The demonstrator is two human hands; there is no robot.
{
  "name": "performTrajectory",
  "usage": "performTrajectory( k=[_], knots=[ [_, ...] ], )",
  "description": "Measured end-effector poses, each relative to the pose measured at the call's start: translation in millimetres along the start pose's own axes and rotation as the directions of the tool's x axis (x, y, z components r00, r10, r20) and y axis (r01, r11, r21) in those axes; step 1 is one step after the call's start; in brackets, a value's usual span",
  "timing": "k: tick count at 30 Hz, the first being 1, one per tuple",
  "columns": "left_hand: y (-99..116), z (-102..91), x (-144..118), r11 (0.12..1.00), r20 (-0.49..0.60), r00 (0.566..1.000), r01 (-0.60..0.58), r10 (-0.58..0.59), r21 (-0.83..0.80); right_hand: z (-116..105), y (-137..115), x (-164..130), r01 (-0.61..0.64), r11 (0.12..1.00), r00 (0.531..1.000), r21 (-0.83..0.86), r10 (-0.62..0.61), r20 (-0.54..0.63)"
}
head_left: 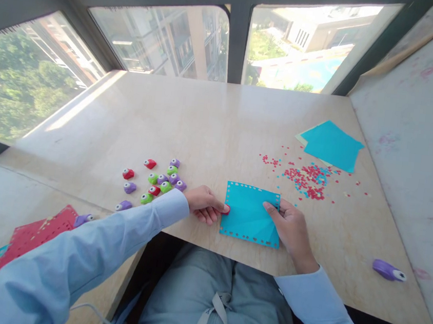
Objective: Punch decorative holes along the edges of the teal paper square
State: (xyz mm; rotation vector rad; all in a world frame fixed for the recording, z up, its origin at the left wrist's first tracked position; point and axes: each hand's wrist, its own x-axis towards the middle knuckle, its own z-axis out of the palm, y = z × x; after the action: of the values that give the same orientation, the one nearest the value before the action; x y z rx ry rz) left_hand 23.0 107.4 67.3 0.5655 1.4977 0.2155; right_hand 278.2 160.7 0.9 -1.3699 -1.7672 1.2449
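Left hand (pixel 206 205) clamps a red punch (pixel 226 209) at the blue sheet (pixel 250 214)'s nine o'clock edge; right hand (pixel 290 226) pinches its three o'clock edge. A loosened pinch could skew the hole.

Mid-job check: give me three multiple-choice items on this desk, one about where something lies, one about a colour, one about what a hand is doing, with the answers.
1. Where does the lone purple punch lie?
A. right of the person's right hand
B. among the small punches
C. on the red sheets

2. What colour is the perforated sheet between the hands?
A. red
B. turquoise
C. yellow

3. What is the left hand doing?
A. lying flat on bare table
B. raised off the table
C. pinching a small red punch at the sheet's left edge

Answers: 1 A, it sits alone near the right edge. 2 B, it matches the stack beyond the confetti. 3 C, red shows at the fingertips.
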Motion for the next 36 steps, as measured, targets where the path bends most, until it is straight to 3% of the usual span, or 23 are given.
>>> performTrajectory(
  k=[12,17,26,36],
  knots=[
    [16,12.3,2,0.962,-0.164,0.986,0.08,-0.037,0.262,1,0,4,0.084,0.996,0.996,0.022,-0.084,-0.012],
    [24,10.2,9,0.902,-0.153,0.982,0.164,-0.111,0.398,1,0,2,0.102,0.995,0.995,0.018,-0.102,-0.002],
    [44,19.9,2,0.765,-0.232,0.964,0.247,-0.131,0.595,2,-7,1,0.155,0.986,0.986,-0.058,-0.158,-0.049],
    [32,6.0,-8,0.873,-0.189,0.981,0.137,-0.053,0.468,4,-6,0,0.228,0.966,0.966,-0.125,-0.241,-0.099]
  ],
)
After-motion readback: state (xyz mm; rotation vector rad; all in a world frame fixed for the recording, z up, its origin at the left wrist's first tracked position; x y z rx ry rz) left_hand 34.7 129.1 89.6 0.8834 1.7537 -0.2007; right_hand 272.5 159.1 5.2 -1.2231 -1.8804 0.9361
